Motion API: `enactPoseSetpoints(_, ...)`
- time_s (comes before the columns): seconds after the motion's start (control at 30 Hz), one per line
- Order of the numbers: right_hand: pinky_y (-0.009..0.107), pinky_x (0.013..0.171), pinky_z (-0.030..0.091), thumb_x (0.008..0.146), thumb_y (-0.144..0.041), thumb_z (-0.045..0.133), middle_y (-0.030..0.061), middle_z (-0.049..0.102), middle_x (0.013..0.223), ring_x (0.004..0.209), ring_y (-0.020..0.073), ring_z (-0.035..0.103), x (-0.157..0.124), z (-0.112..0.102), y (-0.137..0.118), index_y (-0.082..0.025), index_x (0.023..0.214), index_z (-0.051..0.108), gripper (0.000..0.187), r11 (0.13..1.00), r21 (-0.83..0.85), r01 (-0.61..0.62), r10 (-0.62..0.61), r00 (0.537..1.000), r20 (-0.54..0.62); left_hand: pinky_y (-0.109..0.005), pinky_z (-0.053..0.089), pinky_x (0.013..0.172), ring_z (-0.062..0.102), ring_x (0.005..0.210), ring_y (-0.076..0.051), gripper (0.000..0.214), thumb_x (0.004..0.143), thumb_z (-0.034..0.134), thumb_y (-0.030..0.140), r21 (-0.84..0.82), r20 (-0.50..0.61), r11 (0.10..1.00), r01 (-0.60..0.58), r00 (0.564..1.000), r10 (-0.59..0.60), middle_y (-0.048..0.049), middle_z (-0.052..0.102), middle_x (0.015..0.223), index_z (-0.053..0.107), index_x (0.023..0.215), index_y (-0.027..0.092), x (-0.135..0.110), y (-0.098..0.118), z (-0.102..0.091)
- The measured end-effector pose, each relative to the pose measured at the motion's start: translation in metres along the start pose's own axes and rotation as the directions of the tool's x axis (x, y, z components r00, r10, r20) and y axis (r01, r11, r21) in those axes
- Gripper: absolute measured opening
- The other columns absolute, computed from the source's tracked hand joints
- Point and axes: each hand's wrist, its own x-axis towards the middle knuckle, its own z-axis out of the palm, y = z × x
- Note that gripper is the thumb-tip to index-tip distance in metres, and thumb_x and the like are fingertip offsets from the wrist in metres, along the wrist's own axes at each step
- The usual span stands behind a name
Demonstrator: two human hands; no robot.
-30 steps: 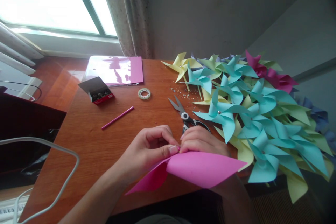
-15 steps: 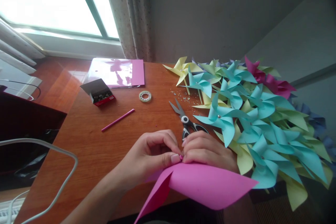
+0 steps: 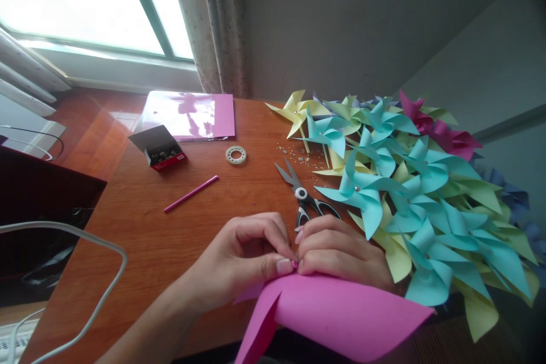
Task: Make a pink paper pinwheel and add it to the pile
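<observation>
A large pink paper pinwheel (image 3: 341, 313) is held low at the front of the table, its curled blades facing me. My left hand (image 3: 251, 247) is closed, thumb and forefinger pinching a small dark-pink piece (image 3: 294, 264) at the pinwheel's upper edge. My right hand (image 3: 341, 247) has its fingers curled against the same spot and grips the pinwheel from behind; its thumb is mostly hidden. Just beyond my fingers lie scissors (image 3: 301, 193) with black and white handles, blades parted. A rolled pink paper stick (image 3: 191, 194) rests on the table to the left.
Many finished pinwheels (image 3: 426, 205) in turquoise, yellow, pink and blue are heaped on the right. A small open box (image 3: 164, 153) of metal fasteners, a tape roll (image 3: 236, 155) and a clear sleeve (image 3: 179, 116) with pink paper lie further back. A white cable (image 3: 85, 232) loops at left.
The pink pinwheel has tilted and shifted slightly down and to the right. Both hands have moved down a little, staying pressed together at the small pink piece.
</observation>
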Motion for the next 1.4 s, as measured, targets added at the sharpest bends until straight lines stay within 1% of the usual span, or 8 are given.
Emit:
enactPoseSetpoints(0.33, 0.033, 0.084, 0.059, 0.099, -0.025, 0.059, 0.0045, 0.074, 0.083, 0.089, 0.0186, 0.068, -0.003, -0.003, -0.002, -0.018, 0.087, 0.073, 0.020, 0.998, 0.001, -0.069, 0.069, 0.997, 0.040, -0.027, 0.048, 0.074, 0.061, 0.078, -0.014, 0.004, 0.082, 0.078, 0.014, 0.096, 0.002, 0.995, -0.037, 0.999, 0.037, -0.0025, 0.065, 0.080, 0.077, 0.079, 0.016, 0.000, 0.001, -0.001)
enactPoseSetpoints(0.53, 0.031, 0.083, 0.058, 0.099, -0.023, 0.059, 0.0053, 0.073, 0.082, 0.089, 0.0180, 0.067, -0.003, -0.003, 0.001, -0.016, 0.085, 0.073, 0.021, 1.000, 0.000, -0.030, 0.030, 0.999, 0.023, -0.026, 0.048, 0.073, 0.061, 0.078, -0.014, 0.004, 0.082, 0.078, 0.015, 0.123, 0.001, 0.991, -0.046, 0.999, 0.046, -0.0028, 0.066, 0.080, 0.076, 0.078, 0.016, 0.000, 0.000, 0.000)
enactPoseSetpoints(0.73, 0.031, 0.079, 0.060, 0.099, -0.024, 0.058, 0.0044, 0.074, 0.080, 0.087, 0.0184, 0.068, -0.002, -0.002, 0.003, -0.017, 0.085, 0.073, 0.022, 0.999, -0.049, -0.015, 0.015, 1.000, 0.014, -0.026, 0.047, 0.072, 0.061, 0.078, -0.015, 0.005, 0.084, 0.076, 0.016, 0.186, 0.008, 0.981, -0.052, 0.999, 0.051, -0.0032, 0.065, 0.080, 0.076, 0.080, 0.016, 0.001, 0.002, -0.001)
enactPoseSetpoints(0.87, 0.032, 0.078, 0.060, 0.100, -0.023, 0.057, 0.0060, 0.074, 0.079, 0.086, 0.0191, 0.069, 0.004, -0.006, 0.000, -0.016, 0.085, 0.073, 0.022, 0.998, -0.061, -0.015, 0.018, 0.998, 0.055, -0.026, 0.047, 0.072, 0.060, 0.078, -0.015, 0.004, 0.085, 0.076, 0.017, 0.225, 0.000, 0.973, -0.052, 0.999, 0.053, -0.0038, 0.065, 0.080, 0.077, 0.081, 0.016, 0.001, 0.003, -0.002)
enactPoseSetpoints(1.03, 0.033, 0.083, 0.061, 0.102, -0.024, 0.053, 0.0082, 0.075, 0.083, 0.089, 0.0189, 0.069, 0.012, -0.016, 0.000, -0.014, 0.091, 0.072, 0.024, 1.000, -0.003, 0.029, -0.029, 0.992, 0.126, -0.026, 0.047, 0.073, 0.061, 0.079, -0.015, 0.004, 0.084, 0.076, 0.015, 0.132, 0.017, 0.991, -0.033, 0.999, 0.031, -0.0033, 0.065, 0.083, 0.078, 0.084, 0.017, 0.001, 0.005, -0.002)
enactPoseSetpoints(1.23, 0.033, 0.084, 0.061, 0.102, -0.023, 0.052, 0.0090, 0.076, 0.086, 0.093, 0.0193, 0.069, 0.013, -0.020, 0.002, -0.013, 0.094, 0.072, 0.024, 0.998, -0.030, 0.056, -0.050, 0.984, 0.174, -0.025, 0.046, 0.069, 0.059, 0.076, -0.014, 0.004, 0.084, 0.076, 0.018, 0.108, -0.008, 0.994, -0.010, 1.000, 0.011, -0.0033, 0.064, 0.081, 0.079, 0.082, 0.016, 0.002, 0.005, 0.000)
enactPoseSetpoints(1.3, 0.032, 0.083, 0.061, 0.102, -0.026, 0.052, 0.0073, 0.076, 0.084, 0.091, 0.0187, 0.070, 0.010, -0.017, 0.001, -0.015, 0.092, 0.073, 0.025, 0.998, -0.046, 0.036, -0.029, 0.989, 0.146, -0.025, 0.046, 0.070, 0.059, 0.076, -0.014, 0.004, 0.084, 0.077, 0.018, 0.096, -0.004, 0.995, -0.011, 1.000, 0.012, -0.0033, 0.063, 0.081, 0.079, 0.082, 0.016, 0.003, 0.005, 0.001)
enactPoseSetpoints(1.4, 0.032, 0.081, 0.060, 0.102, -0.029, 0.053, 0.0054, 0.075, 0.082, 0.089, 0.0185, 0.070, 0.004, -0.011, 0.002, -0.018, 0.090, 0.073, 0.026, 0.999, -0.033, 0.006, -0.004, 0.998, 0.058, -0.024, 0.046, 0.069, 0.059, 0.075, -0.013, 0.003, 0.083, 0.077, 0.018, 0.087, -0.011, 0.996, -0.011, 1.000, 0.012, -0.0029, 0.063, 0.080, 0.080, 0.082, 0.016, 0.003, 0.004, 0.002)
